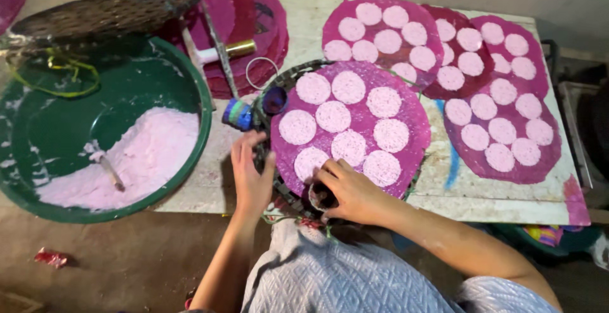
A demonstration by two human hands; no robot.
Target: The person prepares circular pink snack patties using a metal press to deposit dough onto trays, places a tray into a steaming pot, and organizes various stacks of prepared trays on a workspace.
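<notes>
The right hand (352, 192) curls its fingers around a small dark round cup (319, 195), pressing it mouth-down at the near edge of a magenta round sheet (415, 106) dotted with pale pink discs (333, 116); the left hand (250, 173) lies flat with fingers loosely spread on the rim of the woven round tray (279, 189) under that sheet; just beyond it lies a small blue tin (238, 115); left stands a green plastic basin (38, 129) holding pale pink batter (136, 160); farther back, more magenta sheets with discs (495, 91) cover the worn white table (495, 195).
</notes>
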